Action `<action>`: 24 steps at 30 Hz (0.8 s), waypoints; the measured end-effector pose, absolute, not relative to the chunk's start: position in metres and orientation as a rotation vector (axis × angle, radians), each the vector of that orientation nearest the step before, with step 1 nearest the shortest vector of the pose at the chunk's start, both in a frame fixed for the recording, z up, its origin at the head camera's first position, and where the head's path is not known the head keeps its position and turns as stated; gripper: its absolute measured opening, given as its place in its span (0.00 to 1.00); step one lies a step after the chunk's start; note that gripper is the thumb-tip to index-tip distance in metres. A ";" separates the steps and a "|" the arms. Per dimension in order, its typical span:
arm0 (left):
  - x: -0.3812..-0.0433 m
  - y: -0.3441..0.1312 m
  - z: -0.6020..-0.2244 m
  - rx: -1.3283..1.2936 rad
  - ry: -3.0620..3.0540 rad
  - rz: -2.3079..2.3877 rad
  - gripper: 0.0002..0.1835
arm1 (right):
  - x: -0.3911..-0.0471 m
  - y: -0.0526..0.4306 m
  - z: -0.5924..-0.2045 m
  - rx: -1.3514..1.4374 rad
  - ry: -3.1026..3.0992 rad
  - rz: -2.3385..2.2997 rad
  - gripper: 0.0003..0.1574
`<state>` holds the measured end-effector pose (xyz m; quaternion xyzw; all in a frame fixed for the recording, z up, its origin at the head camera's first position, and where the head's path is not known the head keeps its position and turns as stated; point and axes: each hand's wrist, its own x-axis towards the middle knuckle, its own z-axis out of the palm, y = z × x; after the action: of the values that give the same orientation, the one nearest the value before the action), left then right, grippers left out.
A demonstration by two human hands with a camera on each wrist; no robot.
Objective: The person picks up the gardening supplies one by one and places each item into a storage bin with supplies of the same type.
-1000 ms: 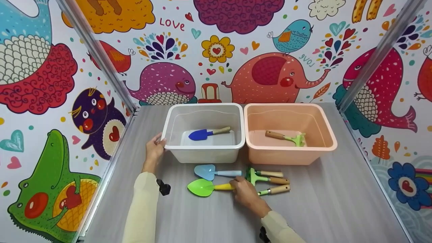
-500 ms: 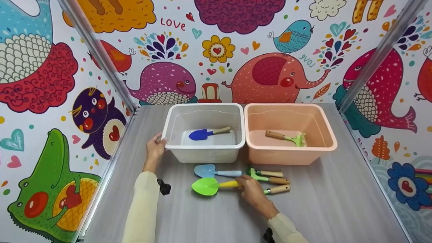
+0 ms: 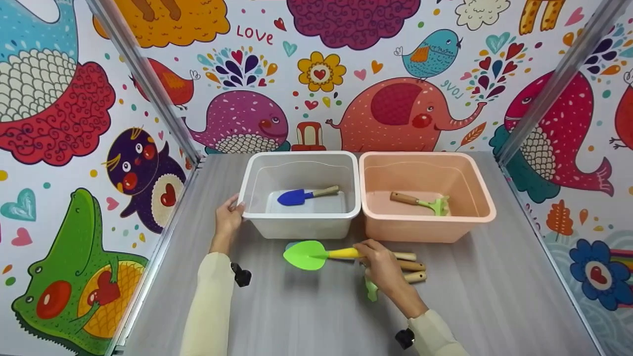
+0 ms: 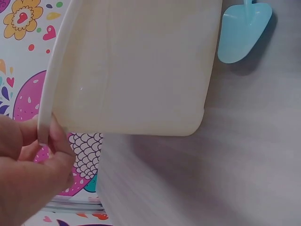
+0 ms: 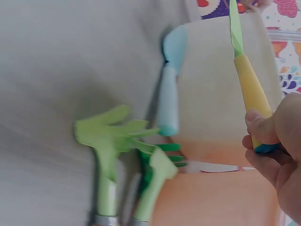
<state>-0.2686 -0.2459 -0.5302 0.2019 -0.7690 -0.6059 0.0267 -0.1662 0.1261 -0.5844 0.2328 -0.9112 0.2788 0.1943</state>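
My right hand [image 3: 383, 267] grips the yellow handle of a green trowel [image 3: 305, 255], lifted above the table with its blade pointing left. My left hand [image 3: 228, 222] pinches the rim of the white bin [image 3: 300, 228] at its front left corner, thumb and fingers on either side, as the left wrist view shows. Inside that bin lies a blue trowel [image 3: 293, 197] with a wooden handle. Beneath the green trowel, a light blue trowel [image 5: 168, 101] rests on the table, mostly hidden in the head view. Green hand rakes [image 5: 101, 136] with wooden handles lie beside it, partly covered by my right hand.
A peach bin [image 3: 420, 231] stands against the white bin's right side, holding a green hand rake [image 3: 437, 205] with a wooden handle. Behind the bins rises a cartoon-printed wall [image 3: 306, 39]. Metal posts [image 3: 148, 79] edge the grey table [image 3: 277, 321].
My right hand has raised the green trowel off the table and carried it right and toward the bins, over the light blue trowel. My left hand stays on the white bin's rim.
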 end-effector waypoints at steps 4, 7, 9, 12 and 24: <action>-0.269 -0.246 -0.531 0.630 -2.354 -1.895 0.25 | -0.170 0.130 -0.572 0.682 -2.496 0.773 0.27; -0.270 -0.246 -0.532 0.632 -2.329 -1.914 0.25 | -0.173 0.133 -0.564 0.684 -2.489 0.784 0.26; -0.270 -0.246 -0.532 0.633 -2.325 -1.913 0.25 | -0.174 0.135 -0.560 0.685 -2.494 0.794 0.25; -0.270 -0.246 -0.531 0.639 -2.343 -1.891 0.24 | -0.177 0.137 -0.554 0.691 -2.492 0.812 0.23; -0.270 -0.245 -0.531 0.633 -2.363 -1.873 0.24 | -0.192 0.142 -0.532 0.713 -2.473 0.953 0.20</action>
<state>-0.2703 -0.2451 -0.5309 0.2053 -0.7666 -0.6076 0.0304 -0.1916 0.1415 -0.5317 0.2546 -0.8834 0.3403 0.1973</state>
